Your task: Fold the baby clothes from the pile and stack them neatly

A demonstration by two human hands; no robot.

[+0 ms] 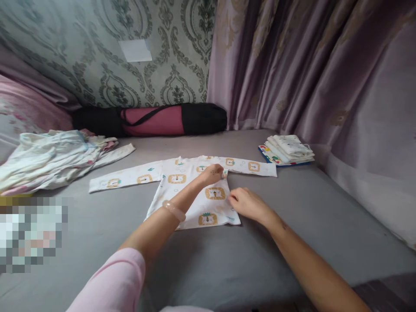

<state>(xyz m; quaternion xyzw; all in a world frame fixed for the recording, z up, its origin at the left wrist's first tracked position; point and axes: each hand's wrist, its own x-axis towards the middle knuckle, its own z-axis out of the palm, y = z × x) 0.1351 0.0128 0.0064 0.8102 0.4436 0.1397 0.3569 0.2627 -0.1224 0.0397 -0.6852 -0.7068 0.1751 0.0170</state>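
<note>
A small white long-sleeved shirt [191, 201] printed with lion faces lies spread flat on the grey bed sheet [299, 225], both sleeves stretched out sideways. My left hand [212, 174] reaches over the shirt to its right armpit area, fingers pinched on the fabric there. On the right side edge of the shirt, lower down, my right hand [245, 203] has its fingers closed on the cloth. A pale bangle circles my left wrist.
Loose clothes [61, 156] lie heaped at the left. A folded stack of clothes [287, 149] sits at the back right. Behind are a black and pink long bag [156, 120], a patterned wall and purple curtains [276, 65]. The lower left is pixelated.
</note>
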